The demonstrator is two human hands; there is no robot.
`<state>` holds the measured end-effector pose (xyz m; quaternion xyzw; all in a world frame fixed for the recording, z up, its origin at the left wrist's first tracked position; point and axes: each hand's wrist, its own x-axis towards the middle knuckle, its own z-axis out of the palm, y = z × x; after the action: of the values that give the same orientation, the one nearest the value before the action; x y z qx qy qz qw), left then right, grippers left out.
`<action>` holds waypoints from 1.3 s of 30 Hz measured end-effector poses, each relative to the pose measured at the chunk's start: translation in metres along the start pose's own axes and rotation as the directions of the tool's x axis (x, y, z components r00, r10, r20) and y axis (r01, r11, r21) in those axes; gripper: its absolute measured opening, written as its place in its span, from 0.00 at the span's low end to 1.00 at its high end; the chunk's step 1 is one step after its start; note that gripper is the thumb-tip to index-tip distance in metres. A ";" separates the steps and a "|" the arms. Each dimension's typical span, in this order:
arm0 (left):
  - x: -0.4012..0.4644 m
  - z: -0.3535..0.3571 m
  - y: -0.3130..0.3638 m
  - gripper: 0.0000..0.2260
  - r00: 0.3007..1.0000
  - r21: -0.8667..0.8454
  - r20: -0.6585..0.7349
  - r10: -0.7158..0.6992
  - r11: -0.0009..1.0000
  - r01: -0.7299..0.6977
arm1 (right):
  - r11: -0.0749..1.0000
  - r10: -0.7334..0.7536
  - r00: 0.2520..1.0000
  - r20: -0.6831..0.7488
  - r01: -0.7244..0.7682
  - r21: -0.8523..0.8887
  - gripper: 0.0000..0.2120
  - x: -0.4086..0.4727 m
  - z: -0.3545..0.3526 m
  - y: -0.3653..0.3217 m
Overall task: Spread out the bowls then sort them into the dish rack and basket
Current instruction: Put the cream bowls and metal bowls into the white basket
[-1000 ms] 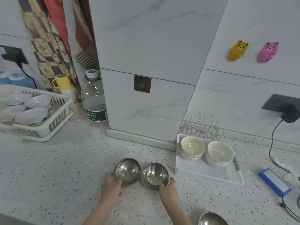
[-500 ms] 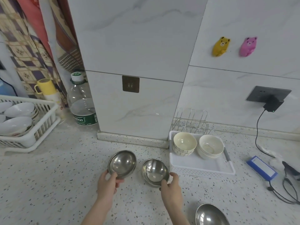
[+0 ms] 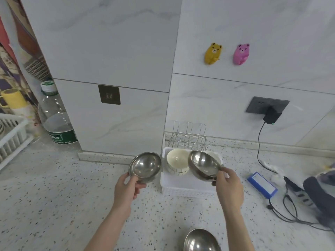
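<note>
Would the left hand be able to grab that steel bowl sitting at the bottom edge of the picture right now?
Probably not at once. The left hand already grips a steel bowl, and the right hand holds another. The counter around the third bowl looks clear, so emptying a hand should do it.

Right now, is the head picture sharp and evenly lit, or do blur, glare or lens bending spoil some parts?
Head view: mostly sharp in the middle, where the left hand and right hand each hold a steel bowl; soft glare on both bowl insides; edges smeared, as at the dark bag; wide-angle bending tilts the wall lines; light is even, shadows faint.
</note>
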<state>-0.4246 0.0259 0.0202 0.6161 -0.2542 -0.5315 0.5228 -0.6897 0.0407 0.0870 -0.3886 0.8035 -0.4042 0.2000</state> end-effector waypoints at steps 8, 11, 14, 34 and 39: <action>-0.010 0.046 -0.002 0.16 1.000 0.047 0.028 -0.001 0.999 0.000 | 0.885 0.083 0.973 0.213 0.027 -0.464 0.12 0.065 -0.027 0.012; -0.015 0.056 -0.004 0.13 0.999 0.072 0.035 0.010 0.997 -0.013 | 0.873 0.071 0.971 0.229 0.050 -0.485 0.17 0.079 -0.025 0.017; -0.019 0.065 -0.005 0.11 0.999 0.101 0.040 0.011 0.995 -0.015 | 0.853 0.064 0.964 0.260 0.082 -0.515 0.15 0.090 -0.024 0.020; -0.019 0.095 -0.002 0.04 0.997 0.334 0.069 -0.024 0.943 0.000 | 0.823 0.098 0.894 0.438 0.174 -0.541 0.14 0.113 -0.004 0.033; -0.014 0.097 -0.004 0.05 0.992 0.397 0.094 -0.079 0.917 0.036 | 0.809 0.089 0.900 0.426 0.184 -0.558 0.12 0.110 0.003 0.041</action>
<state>-0.5189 0.0031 0.0323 0.6863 -0.3658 -0.5170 0.3575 -0.7751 -0.0322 0.0520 -0.5314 0.8131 -0.0451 0.2333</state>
